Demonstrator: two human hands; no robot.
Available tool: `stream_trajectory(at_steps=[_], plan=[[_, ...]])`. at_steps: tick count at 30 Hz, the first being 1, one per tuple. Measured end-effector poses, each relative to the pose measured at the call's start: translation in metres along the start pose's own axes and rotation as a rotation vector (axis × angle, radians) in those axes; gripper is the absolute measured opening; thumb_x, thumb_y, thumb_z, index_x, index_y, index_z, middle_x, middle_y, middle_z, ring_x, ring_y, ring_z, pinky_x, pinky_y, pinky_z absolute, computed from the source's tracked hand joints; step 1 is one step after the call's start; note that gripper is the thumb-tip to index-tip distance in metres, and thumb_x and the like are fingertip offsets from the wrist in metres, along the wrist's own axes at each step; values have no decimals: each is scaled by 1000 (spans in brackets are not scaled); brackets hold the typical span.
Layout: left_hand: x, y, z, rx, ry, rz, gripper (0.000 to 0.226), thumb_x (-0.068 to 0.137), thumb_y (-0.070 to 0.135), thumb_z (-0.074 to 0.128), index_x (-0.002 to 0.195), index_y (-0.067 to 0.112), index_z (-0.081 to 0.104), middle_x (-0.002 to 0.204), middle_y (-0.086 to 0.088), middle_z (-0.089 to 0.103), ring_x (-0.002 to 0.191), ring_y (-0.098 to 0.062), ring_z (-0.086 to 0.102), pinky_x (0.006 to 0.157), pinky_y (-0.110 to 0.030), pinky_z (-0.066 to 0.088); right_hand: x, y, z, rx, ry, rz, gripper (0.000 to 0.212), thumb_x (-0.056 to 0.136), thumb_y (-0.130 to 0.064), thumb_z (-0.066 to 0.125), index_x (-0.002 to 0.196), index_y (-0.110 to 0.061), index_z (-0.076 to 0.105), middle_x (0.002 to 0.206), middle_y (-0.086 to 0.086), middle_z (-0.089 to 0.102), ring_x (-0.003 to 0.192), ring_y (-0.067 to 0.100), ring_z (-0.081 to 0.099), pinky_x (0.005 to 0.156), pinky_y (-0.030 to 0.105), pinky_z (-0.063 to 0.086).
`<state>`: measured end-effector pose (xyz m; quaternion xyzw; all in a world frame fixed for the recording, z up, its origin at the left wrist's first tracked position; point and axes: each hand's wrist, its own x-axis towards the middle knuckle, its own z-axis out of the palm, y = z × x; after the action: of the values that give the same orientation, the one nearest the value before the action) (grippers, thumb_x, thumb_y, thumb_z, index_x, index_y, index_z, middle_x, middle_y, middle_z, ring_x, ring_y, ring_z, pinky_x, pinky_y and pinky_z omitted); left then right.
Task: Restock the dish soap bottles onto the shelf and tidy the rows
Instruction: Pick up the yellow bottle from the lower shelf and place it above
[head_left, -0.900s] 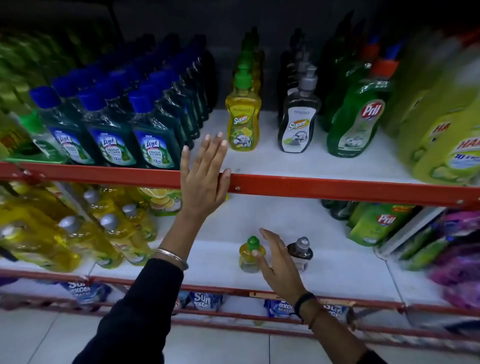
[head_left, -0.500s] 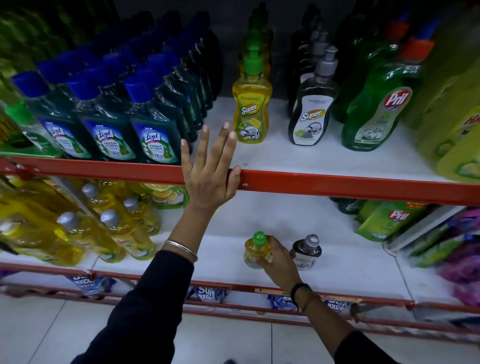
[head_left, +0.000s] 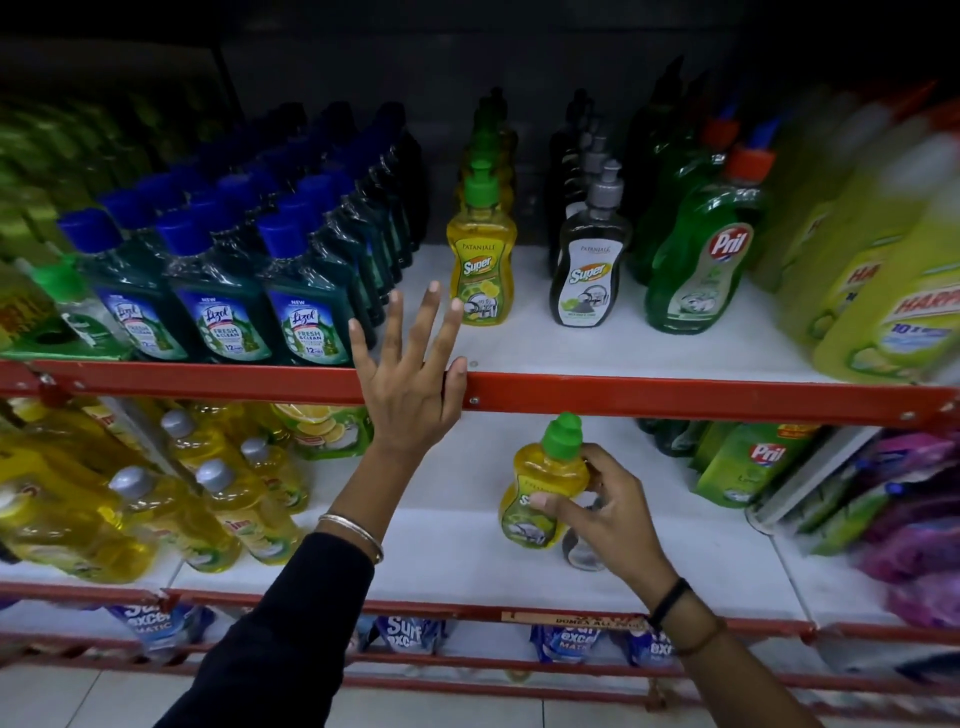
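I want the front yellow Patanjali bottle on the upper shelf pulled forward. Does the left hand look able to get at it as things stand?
Probably yes. The left hand is open on the red shelf edge, and bare white shelf lies between its fingertips and the yellow Patanjali bottle.

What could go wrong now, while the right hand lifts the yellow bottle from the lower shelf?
1. The right hand holds the yellow bottle right beside the grey bottle; it may knock it over.
2. Going up, the green cap may hit the red shelf rail just above.
3. The left hand rests near the Lizol bottles and could nudge them.
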<state>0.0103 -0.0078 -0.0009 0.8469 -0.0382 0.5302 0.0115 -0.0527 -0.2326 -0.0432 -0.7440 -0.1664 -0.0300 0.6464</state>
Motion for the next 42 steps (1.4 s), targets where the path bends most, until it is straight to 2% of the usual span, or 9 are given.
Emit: stream_trajectory(at_steps=[4,6,10,13,16,20,31,36,42], plan=[[2,3,1,22,6,-40,50,100,40,26,146,23,36,151,-3,38,142,-29,33,118,-53,3,19,-62,-17,27,57,-184,39,66,-38,79,102,-35,67,97,-1,72,92,21,68,81,36,55],[1,2,1,30,8,-37,51,100,40,26,146,23,36,151,-4,38,142,-30,31,118,-53,5,32,-90,-23,78,81,-255,42,67,-40,79,105,-25,67,99,6,72,92,25,69,81,42,56],[1,2,1,46,11,-28,50,100,40,26,147,24,35,151,-3,38,143,-30,31,116,-55,11,64,-131,-23,179,179,-345,36,70,-20,79,104,-22,67,92,-9,75,89,12,70,79,28,56],[1,2,1,55,18,-27,51,100,40,26,147,25,34,150,-3,40,142,-30,33,116,-54,13,88,-145,-13,197,218,-385,36,75,-14,76,109,-14,66,99,-1,74,94,16,70,81,31,56],[0,1,1,64,17,-24,52,100,40,25,149,25,32,150,-4,40,142,-30,33,116,-54,15,112,-140,4,111,215,-377,36,74,-18,79,108,-12,67,101,8,73,93,19,70,81,36,57],[0,2,2,50,24,-43,52,99,40,25,147,20,35,150,-5,40,141,-31,34,116,-53,15,136,-117,27,-44,206,-317,47,67,-40,79,108,-21,66,103,5,71,92,18,69,82,43,57],[-1,2,3,36,29,-49,56,98,39,24,148,15,31,149,-8,40,140,-33,35,119,-49,13,143,-98,38,-296,154,-330,53,73,-46,74,115,-17,62,111,3,65,99,16,62,80,24,51],[-1,2,3,45,40,-43,56,98,39,23,148,15,32,150,-7,38,140,-33,35,118,-49,15,115,-101,22,-173,220,-307,50,78,-38,73,121,-21,56,112,-5,60,106,10,60,86,24,52],[-3,2,5,56,45,-28,54,98,38,24,146,17,37,148,-6,43,140,-31,36,116,-51,18,34,-72,-15,4,314,-406,28,82,-27,66,109,-20,61,100,5,65,94,14,64,74,21,53]])
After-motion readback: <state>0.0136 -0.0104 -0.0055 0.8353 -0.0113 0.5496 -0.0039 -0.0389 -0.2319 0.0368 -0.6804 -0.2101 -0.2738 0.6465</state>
